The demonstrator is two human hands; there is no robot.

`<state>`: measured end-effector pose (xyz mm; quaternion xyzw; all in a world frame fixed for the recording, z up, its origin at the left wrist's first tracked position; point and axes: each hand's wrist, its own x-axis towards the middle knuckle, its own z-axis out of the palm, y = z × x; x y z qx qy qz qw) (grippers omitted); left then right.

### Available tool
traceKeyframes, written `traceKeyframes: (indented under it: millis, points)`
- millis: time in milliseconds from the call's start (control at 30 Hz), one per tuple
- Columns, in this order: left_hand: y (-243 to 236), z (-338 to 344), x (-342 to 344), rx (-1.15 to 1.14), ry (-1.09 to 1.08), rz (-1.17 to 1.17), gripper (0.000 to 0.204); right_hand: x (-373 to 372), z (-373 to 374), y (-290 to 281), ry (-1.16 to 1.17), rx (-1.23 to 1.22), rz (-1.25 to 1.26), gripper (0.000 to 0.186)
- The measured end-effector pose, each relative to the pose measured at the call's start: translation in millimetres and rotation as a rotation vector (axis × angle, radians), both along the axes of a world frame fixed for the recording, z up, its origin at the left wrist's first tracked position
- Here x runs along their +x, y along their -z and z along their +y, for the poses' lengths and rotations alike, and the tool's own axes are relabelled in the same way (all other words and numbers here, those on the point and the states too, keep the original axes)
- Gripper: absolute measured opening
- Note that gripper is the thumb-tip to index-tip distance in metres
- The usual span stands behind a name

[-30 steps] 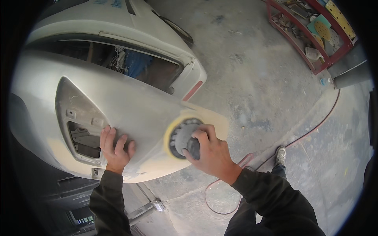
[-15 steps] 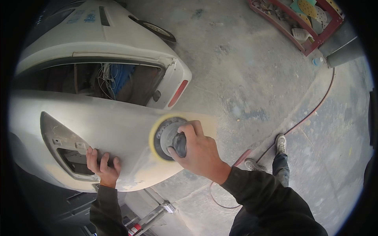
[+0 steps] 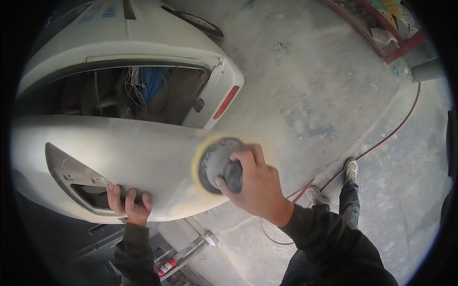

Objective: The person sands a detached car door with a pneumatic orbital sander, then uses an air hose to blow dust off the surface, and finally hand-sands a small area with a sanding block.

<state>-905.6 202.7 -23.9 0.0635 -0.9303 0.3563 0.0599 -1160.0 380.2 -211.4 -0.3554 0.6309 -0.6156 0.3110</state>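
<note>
My right hand (image 3: 264,187) grips the dark knob-like top of a round orbital sander (image 3: 215,167). A yellow-edged disc shows blurred around its rim, flat against the right part of a curved, pale car body panel (image 3: 138,152). The palm and thumb side hide part of the sander. On the panel's near side my left hand (image 3: 132,206) lies with fingers apart, beside a recessed area (image 3: 78,171) that has a dark cut-out. Grey and cream patches mark the panel's surface near both hands.
Beyond the panel is a white car body (image 3: 157,50) with an opening holding loose wires (image 3: 136,88). A red hose (image 3: 396,126) runs over the concrete floor past my shoes (image 3: 350,171). A red rack (image 3: 398,47) with sanding discs stands far right; a metal frame (image 3: 191,250) is below.
The sander and my right hand have shifted slightly right in the picture, as has most of the scene. My left hand keeps its place on the panel.
</note>
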Motion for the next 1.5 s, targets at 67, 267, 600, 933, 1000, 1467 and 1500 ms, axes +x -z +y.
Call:
traceKeyframes:
  millis: [67,267,600,933,1000,1467,1500]
  points:
    - [1,1,-6,0.003,-0.008,-0.004,0.038,-2,-6,-9,-0.026,0.015,-0.012,0.051]
    - [-2,-2,-10,0.023,0.004,-0.005,0.036,72,41,20,0.009,-0.051,0.251,0.048]
    - [1,-1,-11,0.011,0.011,0.041,0.038,-26,3,54,0.062,0.184,-0.128,0.049]
    - [2,-3,-4,0.01,0.015,0.035,0.039,42,46,76,0.186,0.152,-0.038,0.049]
    - [4,-6,-11,0.018,0.041,0.051,0.04,-10,21,104,0.138,0.193,-0.17,0.051]
    - [2,-4,-5,-0.009,0.007,0.051,0.038,50,59,109,0.255,0.231,-0.192,0.051]
    - [3,-4,-9,-0.009,0.001,0.057,0.038,19,53,122,0.251,0.249,-0.23,0.049]
